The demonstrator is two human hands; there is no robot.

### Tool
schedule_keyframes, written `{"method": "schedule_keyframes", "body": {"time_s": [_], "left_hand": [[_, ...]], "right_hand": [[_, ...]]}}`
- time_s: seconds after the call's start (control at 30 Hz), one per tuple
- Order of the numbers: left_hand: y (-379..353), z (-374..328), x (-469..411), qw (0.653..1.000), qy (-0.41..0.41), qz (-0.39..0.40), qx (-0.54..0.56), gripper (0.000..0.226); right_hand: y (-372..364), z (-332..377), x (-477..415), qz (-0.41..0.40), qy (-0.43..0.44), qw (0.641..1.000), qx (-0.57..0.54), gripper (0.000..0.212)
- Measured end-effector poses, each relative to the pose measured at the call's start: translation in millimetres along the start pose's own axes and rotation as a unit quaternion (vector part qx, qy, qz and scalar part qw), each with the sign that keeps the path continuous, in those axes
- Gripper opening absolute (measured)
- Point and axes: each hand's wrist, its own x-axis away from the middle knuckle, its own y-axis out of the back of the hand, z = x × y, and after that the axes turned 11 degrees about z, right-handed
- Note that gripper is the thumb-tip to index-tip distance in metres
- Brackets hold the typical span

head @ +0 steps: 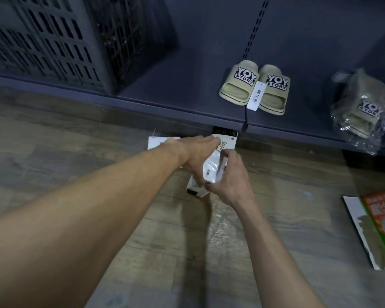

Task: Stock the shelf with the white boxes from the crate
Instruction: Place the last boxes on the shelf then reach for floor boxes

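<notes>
Both my hands meet over a small stack of white boxes (212,170) held low above the wooden floor, just in front of the dark shelf's bottom board (187,103). My left hand (193,152) lies across the top and left side of the stack. My right hand (229,181) grips its right side and near end. One box (226,142) with printed text sticks out beyond my fingers toward the shelf. Another white box (158,142) lies on the floor behind my left wrist. The grey slatted crate (42,45) stands on the shelf at the left.
A pair of beige slippers (253,87) with a hanging tag sits on the shelf board to the right of the crate. A bagged pair of slippers (362,107) lies further right. A flat green and white package (378,227) rests on the floor at the right.
</notes>
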Motion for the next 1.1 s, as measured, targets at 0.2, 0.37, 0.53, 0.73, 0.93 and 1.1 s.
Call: {"method": "schedule_keyframes", "body": {"time_s": [0.2, 0.37, 0.53, 0.73, 0.93, 1.1], "left_hand": [[-10.2, 1.4, 23.8, 0.986, 0.016, -0.024, 0.166, 0.109], [24.7, -22.7, 105.9, 0.98, 0.034, -0.001, 0.198, 0.129], [135.1, -71.4, 212.4, 0.944, 0.048, -0.071, 0.318, 0.123], [328.7, -140.0, 327.8, 0.943, 0.056, -0.118, 0.307, 0.083], [516.0, -225.8, 422.6, 0.962, 0.064, -0.175, 0.198, 0.083], [634.0, -282.6, 465.9, 0.974, 0.057, -0.214, 0.051, 0.081]], "right_hand": [[31.0, 13.4, 12.6, 0.015, 0.0, 1.0, 0.001, 0.092], [115.0, 86.3, 65.1, 0.049, 0.018, 0.997, -0.05, 0.086], [248.4, 204.5, 128.2, 0.064, 0.049, 0.988, -0.132, 0.081], [419.9, 329.7, 183.1, 0.088, 0.038, 0.988, -0.122, 0.093], [573.0, 442.8, 228.5, 0.06, 0.026, 0.995, -0.08, 0.107], [678.8, 501.2, 250.9, -0.007, 0.017, 1.0, -0.012, 0.076]]}}
